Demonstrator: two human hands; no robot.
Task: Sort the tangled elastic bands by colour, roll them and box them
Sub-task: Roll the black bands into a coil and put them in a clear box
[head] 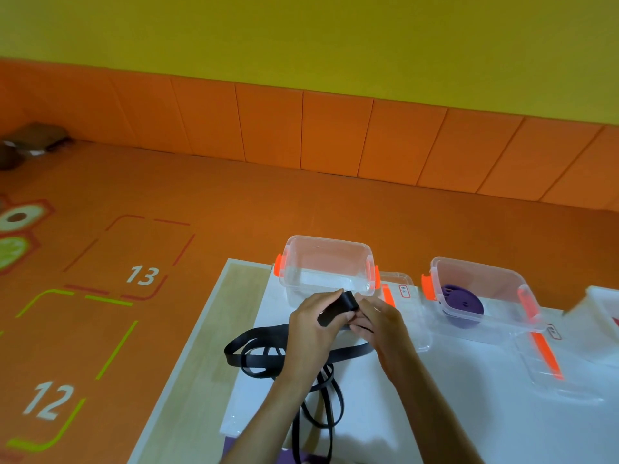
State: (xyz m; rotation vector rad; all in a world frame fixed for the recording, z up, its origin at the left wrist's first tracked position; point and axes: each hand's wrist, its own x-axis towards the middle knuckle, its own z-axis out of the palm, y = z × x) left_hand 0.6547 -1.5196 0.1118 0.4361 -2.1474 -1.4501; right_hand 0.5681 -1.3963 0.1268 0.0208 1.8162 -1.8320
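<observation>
Orange floor [234,202] and a yellow wall [301,35] lie behind a wooden bench [197,390] with a white sheet [469,423] spread over it. On that sheet, toward the bench's far-left corner, lies the black band [284,349]. Its loose loops sprawl back toward the near edge and run partly under the forearms. One end is lifted off the sheet and folded into a short, flat wad held between both hands. The left hand [313,324] has its grip pinching that end from the left, fingers curled round it. The right hand [378,324] pinches the same end from the right, and its fingers touch the left hand's.

Just beyond the hands stands a clear box [328,241] with orange clips. A clear lid [413,316] lies flat to its right. Further right is a second box [485,277] holding a rolled purple band [464,304], and another lid [569,386] with an orange strip lies in front of it. The floor to the left is painted with 13 and 12.
</observation>
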